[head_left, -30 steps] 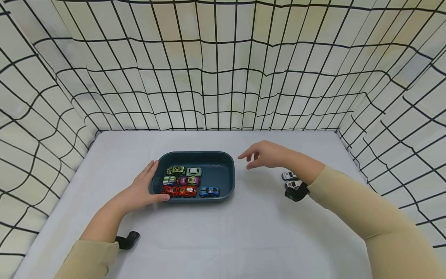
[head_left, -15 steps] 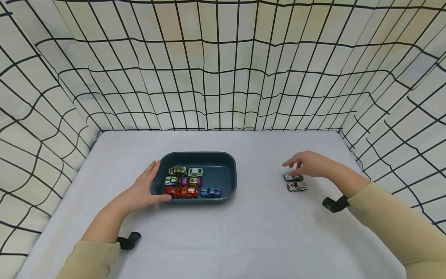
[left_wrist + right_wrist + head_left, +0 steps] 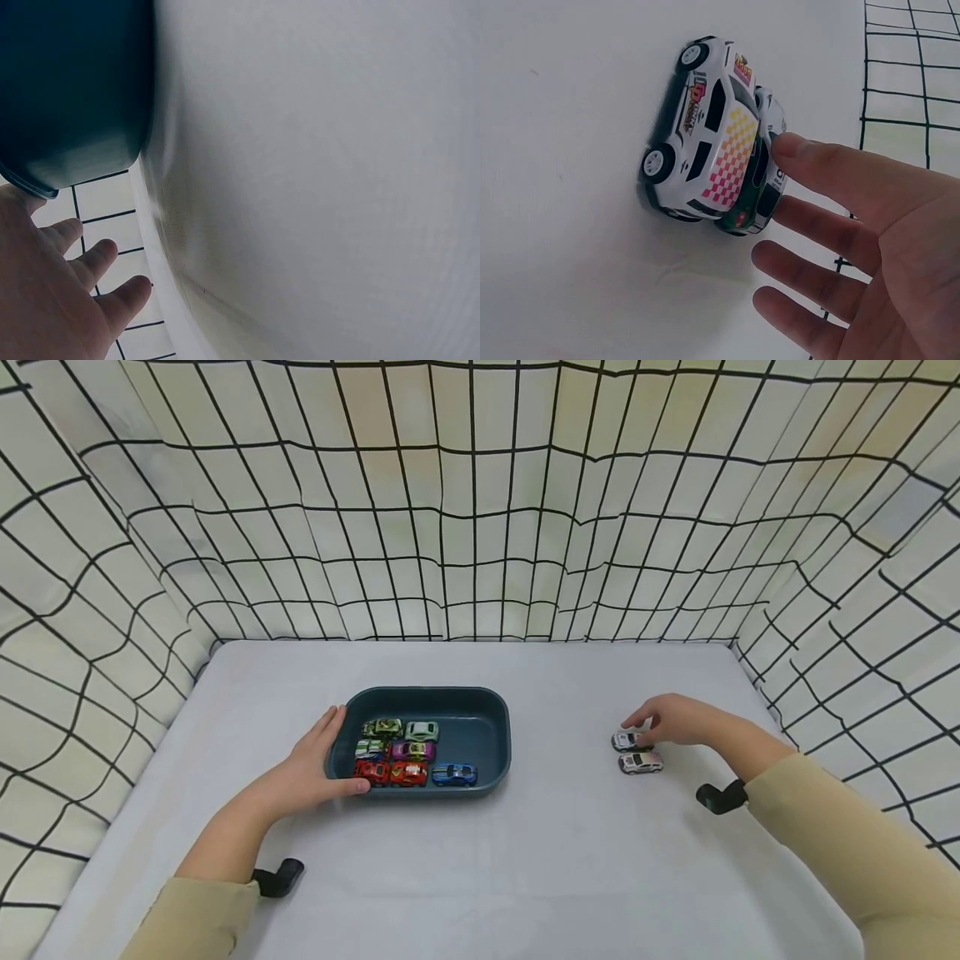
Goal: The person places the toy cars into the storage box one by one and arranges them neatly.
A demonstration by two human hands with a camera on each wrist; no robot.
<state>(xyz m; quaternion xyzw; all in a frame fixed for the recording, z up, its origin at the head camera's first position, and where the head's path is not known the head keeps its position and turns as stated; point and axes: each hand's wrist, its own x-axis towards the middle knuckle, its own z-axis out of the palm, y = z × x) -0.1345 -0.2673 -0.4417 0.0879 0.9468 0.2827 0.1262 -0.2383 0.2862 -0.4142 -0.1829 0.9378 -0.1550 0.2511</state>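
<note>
My left hand (image 3: pixel 303 770) rests against the left end of a dark teal tray (image 3: pixel 495 735), fingers straight along its side and thumb over the front rim. Several toy cars stand in the tray's left and front part, among them a blue car (image 3: pixel 454 774) and a purple car (image 3: pixel 412 751). On the right, my right hand (image 3: pixel 678 720) pinches a white and green toy car (image 3: pixel 754 180) between thumb and index finger, its other fingers loose. Beside it stands a white toy car with a pink and yellow chequered roof (image 3: pixel 733 154), partly covering it in the right wrist view.
A white cloth covers the table (image 3: pixel 525 877). Black-gridded white curtains (image 3: pixel 480 527) rise at the back and both sides. A black wrist camera (image 3: pixel 279 877) juts out from the left wrist, another black camera (image 3: pixel 722 797) from the right.
My right hand has moved from beside the tray out to the right, then down onto the white and green toy car. The left hand has stayed at the tray.
</note>
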